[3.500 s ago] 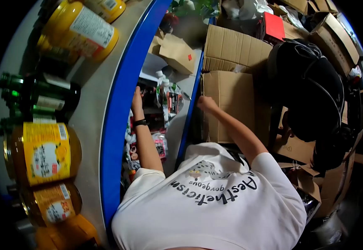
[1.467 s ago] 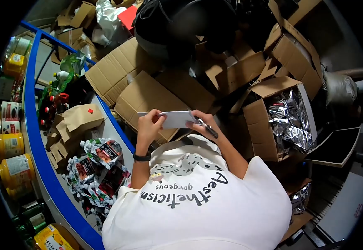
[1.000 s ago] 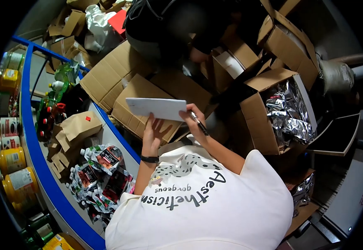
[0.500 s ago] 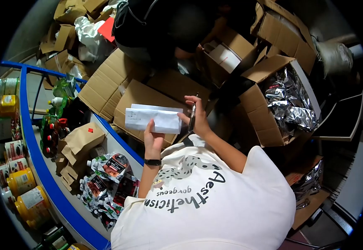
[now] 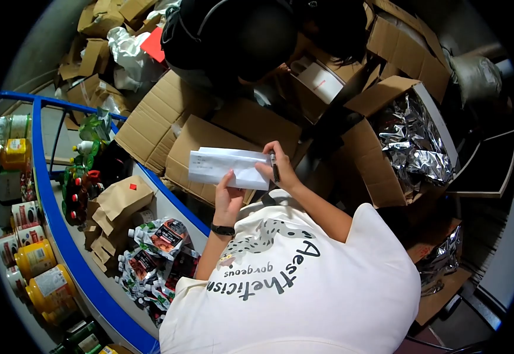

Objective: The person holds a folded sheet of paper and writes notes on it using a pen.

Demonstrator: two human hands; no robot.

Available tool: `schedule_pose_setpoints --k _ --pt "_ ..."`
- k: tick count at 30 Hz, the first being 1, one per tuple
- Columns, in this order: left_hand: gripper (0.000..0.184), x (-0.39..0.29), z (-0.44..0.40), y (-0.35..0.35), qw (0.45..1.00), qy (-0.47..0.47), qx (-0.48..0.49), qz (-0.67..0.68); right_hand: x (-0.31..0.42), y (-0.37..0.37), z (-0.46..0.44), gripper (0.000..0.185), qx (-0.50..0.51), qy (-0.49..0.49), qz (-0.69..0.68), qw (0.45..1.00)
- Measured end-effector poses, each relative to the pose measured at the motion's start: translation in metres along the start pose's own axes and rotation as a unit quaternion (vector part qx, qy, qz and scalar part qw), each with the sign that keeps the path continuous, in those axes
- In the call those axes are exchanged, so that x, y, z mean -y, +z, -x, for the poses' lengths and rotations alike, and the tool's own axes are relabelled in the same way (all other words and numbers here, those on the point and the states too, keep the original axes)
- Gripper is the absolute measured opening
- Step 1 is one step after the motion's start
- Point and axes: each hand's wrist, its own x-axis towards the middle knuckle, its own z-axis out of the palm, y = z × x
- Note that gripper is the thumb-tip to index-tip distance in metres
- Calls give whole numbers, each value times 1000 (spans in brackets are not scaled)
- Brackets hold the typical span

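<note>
A folded white paper slip (image 5: pixel 209 169) with a few printed lines lies across my left hand (image 5: pixel 228 203); its thumb presses on the front and its fingers are behind the slip. My right hand (image 5: pixel 283 172) is at the slip's right edge, with a fingertip on the paper. In that hand a dark pen (image 5: pixel 275 169) stands nearly upright between the fingers. Just beyond both hands is an open cardboard box (image 5: pixel 189 144), its flaps spread, partly hidden by the slip.
Ahead, a person in dark clothes (image 5: pixel 233 41) bends over boxes. A carton of silver foil packs (image 5: pixel 360 159) stands to the right. Beyond a blue shelf edge (image 5: pixel 71 248) on the left are pouches (image 5: pixel 168 236), a brown paper bag (image 5: pixel 121 200) and yellow-lidded jars (image 5: pixel 50 289).
Both hands and the slip have shifted slightly right in the view. The pen has tilted and sits lower in my right hand. The person ahead has leaned further over.
</note>
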Motion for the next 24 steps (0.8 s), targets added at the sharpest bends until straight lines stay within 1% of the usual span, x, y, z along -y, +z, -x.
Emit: schedule_pose_setpoints --k 9,18,21,24 --pt "42 -7 -1 -6 1000 23 -1 19 -3 6 -3 41 26 -12 11 1000" --pt "43 -9 -2 -11 1000 13 -4 25 -10 6 0 38 43 -8 21 999" --pt "43 -8 -2 -12 1000 14 -21 18 -8 5 2 37 44 -12 22 999" --pt "44 -7 -5 -17 1000 8 -8 23 -11 5 3 37 41 -22 26 999"
